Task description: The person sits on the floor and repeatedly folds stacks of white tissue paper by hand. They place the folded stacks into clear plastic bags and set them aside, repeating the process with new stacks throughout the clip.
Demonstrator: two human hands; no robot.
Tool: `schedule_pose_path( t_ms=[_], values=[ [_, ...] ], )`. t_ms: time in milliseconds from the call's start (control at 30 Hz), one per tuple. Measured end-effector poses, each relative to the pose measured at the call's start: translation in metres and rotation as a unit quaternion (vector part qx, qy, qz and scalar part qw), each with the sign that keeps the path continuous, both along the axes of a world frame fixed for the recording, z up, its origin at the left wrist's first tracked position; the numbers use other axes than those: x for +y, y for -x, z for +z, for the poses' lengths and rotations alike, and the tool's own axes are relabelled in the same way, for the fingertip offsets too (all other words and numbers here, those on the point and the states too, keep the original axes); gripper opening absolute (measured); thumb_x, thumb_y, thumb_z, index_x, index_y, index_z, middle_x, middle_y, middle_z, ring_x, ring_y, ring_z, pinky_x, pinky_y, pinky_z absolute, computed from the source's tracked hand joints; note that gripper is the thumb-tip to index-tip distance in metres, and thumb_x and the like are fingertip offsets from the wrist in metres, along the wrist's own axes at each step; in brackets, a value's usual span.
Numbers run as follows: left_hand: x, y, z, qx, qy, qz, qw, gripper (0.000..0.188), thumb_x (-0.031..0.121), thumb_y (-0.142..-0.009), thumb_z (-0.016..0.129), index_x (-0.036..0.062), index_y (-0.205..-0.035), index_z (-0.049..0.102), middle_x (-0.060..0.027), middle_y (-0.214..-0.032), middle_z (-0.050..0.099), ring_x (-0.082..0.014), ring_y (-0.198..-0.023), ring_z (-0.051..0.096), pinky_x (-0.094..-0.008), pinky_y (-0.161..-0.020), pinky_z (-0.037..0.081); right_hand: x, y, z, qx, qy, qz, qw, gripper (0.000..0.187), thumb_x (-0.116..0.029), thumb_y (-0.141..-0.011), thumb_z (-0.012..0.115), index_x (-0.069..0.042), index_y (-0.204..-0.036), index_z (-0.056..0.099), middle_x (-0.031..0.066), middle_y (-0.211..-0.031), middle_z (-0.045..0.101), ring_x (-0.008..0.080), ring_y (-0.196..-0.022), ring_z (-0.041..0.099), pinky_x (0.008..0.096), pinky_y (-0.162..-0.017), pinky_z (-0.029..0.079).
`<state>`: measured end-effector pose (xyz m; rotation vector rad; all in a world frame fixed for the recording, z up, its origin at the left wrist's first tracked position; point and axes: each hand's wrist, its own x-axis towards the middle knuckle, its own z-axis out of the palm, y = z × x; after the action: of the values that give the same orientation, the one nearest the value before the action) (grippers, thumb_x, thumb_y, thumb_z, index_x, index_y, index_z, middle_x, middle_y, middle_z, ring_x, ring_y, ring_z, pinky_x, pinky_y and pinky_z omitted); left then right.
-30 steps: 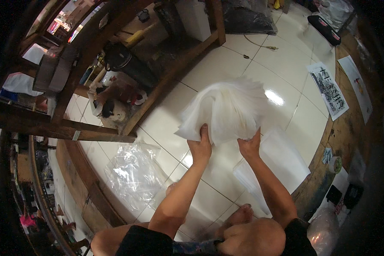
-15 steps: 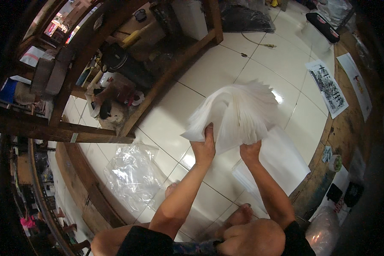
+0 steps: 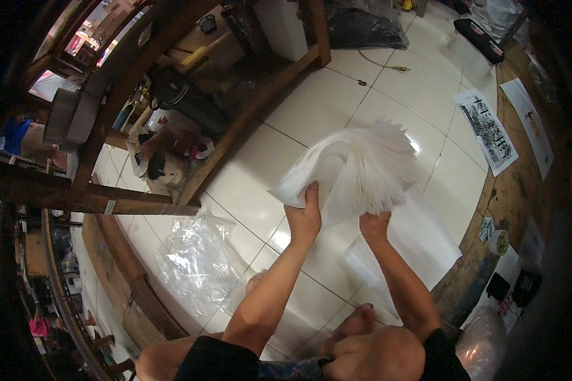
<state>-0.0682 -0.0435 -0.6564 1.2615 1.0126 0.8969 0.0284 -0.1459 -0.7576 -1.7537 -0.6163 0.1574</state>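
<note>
A thick bundle of thin white sheets [image 3: 356, 159] arches between my two hands above the tiled floor, its far edges fanned out. My left hand [image 3: 305, 213] grips the bundle's left edge, thumb on top and fingers hidden beneath. At the near right edge, my right hand [image 3: 375, 227] is closed on the sheets in a fist-like hold. Below and right of that hand, a flat stack of white sheets [image 3: 426, 244] lies on the floor, partly covered by my right forearm. Clear plastic bags [image 3: 200, 263] lie crumpled left of my left forearm.
A wooden frame shelf [image 3: 257, 98] holding a dark bucket [image 3: 187, 95] stands at the left. On the right runs a wooden board [image 3: 467, 254] with a printed sheet [image 3: 487, 133] across its edge. A black plastic bag [image 3: 365, 28] and a thin cord [image 3: 388, 65] lie at the far side.
The sheets have fanned slightly wider at the right end and arch a little more. Both hands keep their hold in nearly the same places.
</note>
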Motion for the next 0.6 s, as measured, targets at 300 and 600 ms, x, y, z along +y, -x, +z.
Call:
schedule_pose_path(
  t_ms=[300, 600],
  values=[
    [0.013, 0.016, -0.027, 0.135, -0.071, -0.17, 0.973, 0.037, 0.014, -0.081, 0.062, -0.0024, -0.114, 0.053, -0.0147, -0.115, 0.056, -0.0248, -0.105, 0.053, -0.0339, -0.092, 0.039, -0.002, -0.006, 0.008, -0.012, 0.024, 0.067, 0.997, 0.056, -0.019, -0.071, 0.069, -0.005, -0.121, 0.049, 0.0146, -0.12, 0.051, 0.0323, -0.113, 0.046, 0.0441, -0.101, 0.029],
    [0.0, 0.012, -0.013, 0.119, -0.093, -0.132, 0.98, 0.035, 0.012, -0.084, 0.056, -0.0029, -0.115, 0.052, -0.0159, -0.118, 0.055, -0.0286, -0.107, 0.053, -0.0354, -0.093, 0.039, -0.025, -0.007, -0.069, -0.25, 0.176, 0.067, 0.95, 0.053, -0.015, -0.073, 0.068, -0.002, -0.12, 0.048, 0.0157, -0.121, 0.05, 0.0332, -0.114, 0.046, 0.0403, -0.098, 0.035]
  ],
)
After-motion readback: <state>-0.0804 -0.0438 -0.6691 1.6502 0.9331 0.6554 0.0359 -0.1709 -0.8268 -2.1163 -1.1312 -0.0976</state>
